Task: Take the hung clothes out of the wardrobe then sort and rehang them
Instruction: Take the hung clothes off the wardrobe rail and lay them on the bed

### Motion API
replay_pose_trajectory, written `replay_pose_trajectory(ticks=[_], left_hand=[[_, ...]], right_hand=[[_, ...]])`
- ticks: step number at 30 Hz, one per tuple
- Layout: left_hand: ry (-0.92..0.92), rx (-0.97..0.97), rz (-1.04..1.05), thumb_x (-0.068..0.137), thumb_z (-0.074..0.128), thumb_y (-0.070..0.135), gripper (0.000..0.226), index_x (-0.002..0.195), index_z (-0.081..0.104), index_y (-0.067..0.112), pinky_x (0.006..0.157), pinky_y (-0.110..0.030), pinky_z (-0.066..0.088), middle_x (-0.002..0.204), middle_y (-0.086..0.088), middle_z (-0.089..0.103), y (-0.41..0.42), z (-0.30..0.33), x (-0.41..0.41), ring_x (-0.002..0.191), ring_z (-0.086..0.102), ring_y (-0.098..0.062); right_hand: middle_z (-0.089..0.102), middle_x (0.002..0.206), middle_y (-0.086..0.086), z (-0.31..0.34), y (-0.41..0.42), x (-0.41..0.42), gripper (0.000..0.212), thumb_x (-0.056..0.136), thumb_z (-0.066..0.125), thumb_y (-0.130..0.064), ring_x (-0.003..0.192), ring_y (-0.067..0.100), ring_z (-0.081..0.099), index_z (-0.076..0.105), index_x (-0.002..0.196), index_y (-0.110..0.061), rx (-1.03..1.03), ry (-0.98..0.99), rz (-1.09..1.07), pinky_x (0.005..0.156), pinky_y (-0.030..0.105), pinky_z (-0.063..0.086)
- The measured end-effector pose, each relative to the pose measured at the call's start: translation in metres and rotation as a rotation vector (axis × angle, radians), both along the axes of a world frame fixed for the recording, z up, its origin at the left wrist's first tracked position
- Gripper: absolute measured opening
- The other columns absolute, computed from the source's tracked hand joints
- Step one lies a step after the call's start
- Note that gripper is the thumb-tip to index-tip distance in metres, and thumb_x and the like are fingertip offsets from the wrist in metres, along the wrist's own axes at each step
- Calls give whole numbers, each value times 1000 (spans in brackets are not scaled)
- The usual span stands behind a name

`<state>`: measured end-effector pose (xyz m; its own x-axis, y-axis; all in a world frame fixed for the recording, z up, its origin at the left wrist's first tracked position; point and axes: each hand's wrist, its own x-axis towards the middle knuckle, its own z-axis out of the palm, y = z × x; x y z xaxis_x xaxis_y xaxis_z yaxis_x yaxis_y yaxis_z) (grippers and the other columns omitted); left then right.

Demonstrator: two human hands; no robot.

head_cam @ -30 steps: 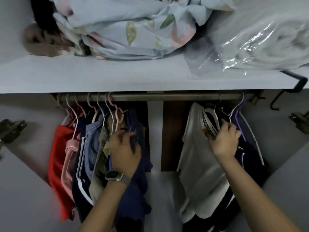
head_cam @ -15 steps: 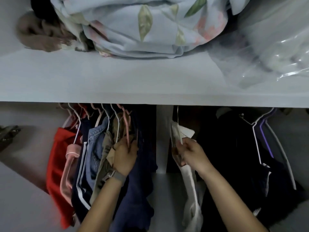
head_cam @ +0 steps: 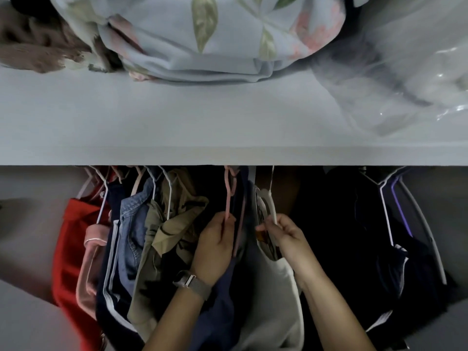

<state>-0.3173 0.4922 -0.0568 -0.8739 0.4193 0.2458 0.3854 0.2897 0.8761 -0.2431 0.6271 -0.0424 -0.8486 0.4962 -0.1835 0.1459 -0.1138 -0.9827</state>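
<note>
Shifted toward frame centre since a second ago: the white garment (head_cam: pixel 276 287) on its white hanger (head_cam: pixel 269 206), carried from the right group to hang just beside the navy garment (head_cam: pixel 222 300). The rail is now hidden behind the shelf (head_cam: pixel 177 127), since the camera is tipped higher. Judged: sorting is under way, nothing is out of the wardrobe yet.

Head view, counted. Two hands are seen. The left hand (head_cam: pixel 215 249) is clamped on a pink hanger (head_cam: pixel 229 196) at lower centre, a watch (head_cam: pixel 191 283) on its wrist. The right hand (head_cam: pixel 286 236) is pinched on the white hanger's arm.

Left group: about six garments are counted, red garment (head_cam: pixel 68 249) to navy. Lower right: dark clothes (head_cam: pixel 354 236), number not tellable, with at least two hangers. On the shelf: one floral bundle (head_cam: pixel 215 39), one plastic bag (head_cam: pixel 405 72).
</note>
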Motion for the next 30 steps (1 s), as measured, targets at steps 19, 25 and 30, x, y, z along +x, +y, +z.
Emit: replay_pose_trajectory(ticks=[19, 25, 30], left_hand=[[123, -87, -80, 92, 26, 50, 49, 108, 63, 22, 75, -15, 47, 97, 9, 68, -10, -20, 43, 86, 62, -2], [183, -150, -179, 95, 28, 46, 45, 114, 62, 23, 78, -19, 46, 101, 9, 64, -22, -35, 64, 89, 60, -6], [174, -130, -166, 93, 32, 45, 39, 99, 65, 26, 75, -29, 48, 91, 13, 57, -31, -37, 67, 84, 59, -7]], right_hand=[[70, 94, -2, -7, -17, 10, 9, 90, 62, -20, 78, -1, 65, 63, 95, -13, -163, 120, -66, 78, 22, 51], [67, 87, 11, -14, -20, 24, 29, 77, 76, -18, 79, 18, 62, 60, 96, -3, -232, 112, -37, 71, 26, 50], [63, 81, 14, -21, -20, 44, 13, 79, 65, -5, 74, 26, 59, 65, 92, -2, -241, 80, -70, 70, 32, 49]])
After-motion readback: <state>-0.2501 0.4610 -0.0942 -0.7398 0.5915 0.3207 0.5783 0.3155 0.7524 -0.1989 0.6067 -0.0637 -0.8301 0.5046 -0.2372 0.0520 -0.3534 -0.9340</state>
